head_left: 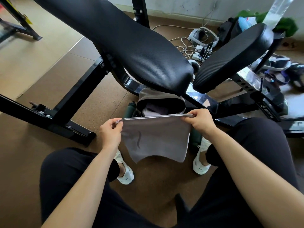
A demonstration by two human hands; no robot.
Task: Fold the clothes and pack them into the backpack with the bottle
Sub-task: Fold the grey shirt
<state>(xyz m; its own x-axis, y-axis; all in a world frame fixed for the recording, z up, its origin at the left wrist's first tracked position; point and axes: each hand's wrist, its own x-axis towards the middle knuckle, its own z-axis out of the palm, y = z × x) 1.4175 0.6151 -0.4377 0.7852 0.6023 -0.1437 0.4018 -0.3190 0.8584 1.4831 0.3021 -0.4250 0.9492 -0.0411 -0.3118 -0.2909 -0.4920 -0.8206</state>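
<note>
Fabric of the grey garment looked soft, light and floppy, and the left hand and right hand each pinched a top corner, probably the best hold.

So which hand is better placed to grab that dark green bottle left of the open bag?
Left, probably. The left hand pinches the grey garment close by the bottle, which is beside the backpack on that side; the right hand would have to cross over.
</note>
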